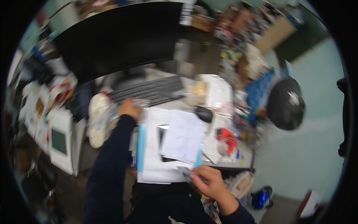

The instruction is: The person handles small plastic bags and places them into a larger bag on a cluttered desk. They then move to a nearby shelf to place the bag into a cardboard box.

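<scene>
My right hand (210, 181) is closed in a pinch at the near edge of the papers. Between its thumb and fingers is a small greyish, see-through plastic piece (184, 171), too blurred to name exactly. My left hand (129, 109) reaches to the front edge of the black keyboard (156, 90), beside a clear plastic item (141, 102); motion blur smears its fingers. Between my hands lie large white sheets (153, 149) on a light-blue folder (141, 143). A handwritten sheet (183, 136) partly covers a dark phone-like object (163, 129).
A large black monitor (123, 37) stands behind the keyboard. At right are a black mouse (204, 114), a red tape roll (226, 142), plastic bags (216, 91) and a black cap (286, 103) on the wall. A pale shoe sole (98, 119) stands left of my left arm.
</scene>
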`<state>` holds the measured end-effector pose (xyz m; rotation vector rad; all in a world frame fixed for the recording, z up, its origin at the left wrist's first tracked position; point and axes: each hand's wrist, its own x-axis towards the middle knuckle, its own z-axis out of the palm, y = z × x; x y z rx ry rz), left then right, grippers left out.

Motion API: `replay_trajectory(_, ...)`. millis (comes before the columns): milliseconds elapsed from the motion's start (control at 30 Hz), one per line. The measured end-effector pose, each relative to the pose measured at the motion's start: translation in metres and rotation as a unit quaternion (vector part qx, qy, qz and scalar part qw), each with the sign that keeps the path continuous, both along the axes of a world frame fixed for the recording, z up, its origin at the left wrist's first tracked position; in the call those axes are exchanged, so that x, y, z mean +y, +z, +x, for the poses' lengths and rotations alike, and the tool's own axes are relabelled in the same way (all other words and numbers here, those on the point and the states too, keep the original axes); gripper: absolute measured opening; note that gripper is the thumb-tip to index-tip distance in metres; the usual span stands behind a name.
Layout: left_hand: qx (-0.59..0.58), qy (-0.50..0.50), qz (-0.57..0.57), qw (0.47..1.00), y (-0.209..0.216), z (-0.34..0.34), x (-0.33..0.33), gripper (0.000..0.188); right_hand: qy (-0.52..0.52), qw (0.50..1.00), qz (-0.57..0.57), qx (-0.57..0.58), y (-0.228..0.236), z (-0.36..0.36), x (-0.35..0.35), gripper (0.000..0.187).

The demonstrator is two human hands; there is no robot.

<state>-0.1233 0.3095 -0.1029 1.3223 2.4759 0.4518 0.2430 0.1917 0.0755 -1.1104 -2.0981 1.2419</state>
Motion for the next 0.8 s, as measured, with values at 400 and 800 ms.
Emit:
replay_trajectory(400, 0.055, 0.001, -0.015, 0.998, -0.009, 0.011, 0.007, 0.043, -0.364, 0.931, 0.034, 0.022, 0.016, 0.118, 0.068, 0.018)
replay_trajectory(800, -0.251, -0.142, 0.226, 0.931, 0.078, 0.039, -0.026, 0.017, -0.376, 0.920, -0.011, 0.107, 0.008, 0.195, 0.081, 0.018)
